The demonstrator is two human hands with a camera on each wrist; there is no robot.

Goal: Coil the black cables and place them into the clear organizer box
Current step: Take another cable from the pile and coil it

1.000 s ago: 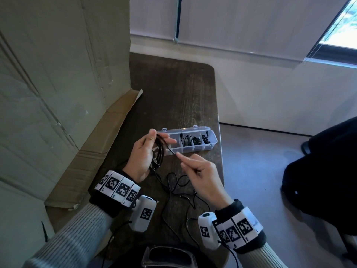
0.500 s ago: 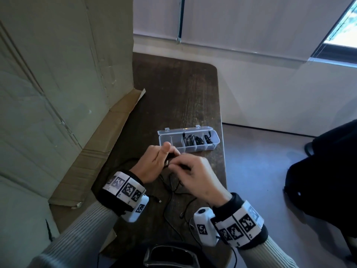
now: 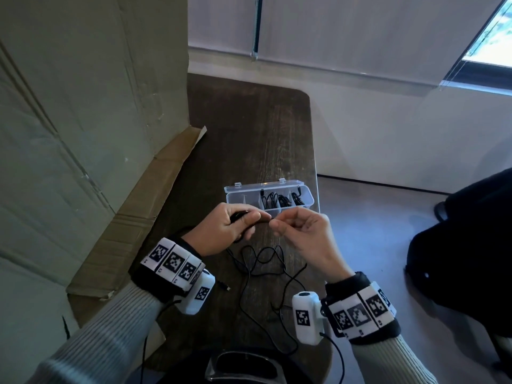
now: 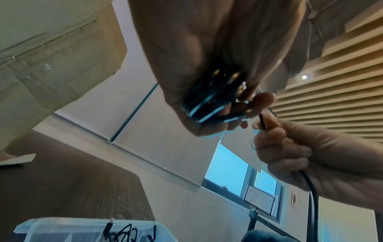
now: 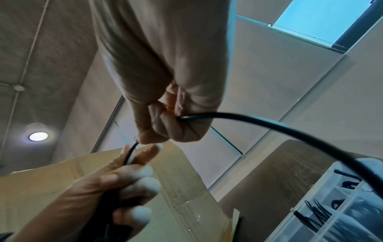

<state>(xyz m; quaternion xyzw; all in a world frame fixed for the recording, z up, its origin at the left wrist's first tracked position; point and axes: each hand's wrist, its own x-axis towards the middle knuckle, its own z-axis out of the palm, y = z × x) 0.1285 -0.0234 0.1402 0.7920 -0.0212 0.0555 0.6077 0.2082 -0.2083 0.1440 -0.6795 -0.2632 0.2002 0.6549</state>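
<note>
Slack is the risk: the left hand (image 3: 221,231) clenches the coil (image 4: 209,104) while the right hand (image 3: 302,234) pinches the cable (image 5: 269,124). Uncoiled cable on the table (image 3: 249,120) could snag, and a loosened grip would probably let the loops spring apart.

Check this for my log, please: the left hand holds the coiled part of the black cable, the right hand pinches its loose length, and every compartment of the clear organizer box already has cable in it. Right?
One point is wrong. In the head view the clear organizer box has cables only in its right-hand compartments; the left ones look empty. The rest holds: the left hand holds the coil, and the right hand pinches the black cable.
</note>
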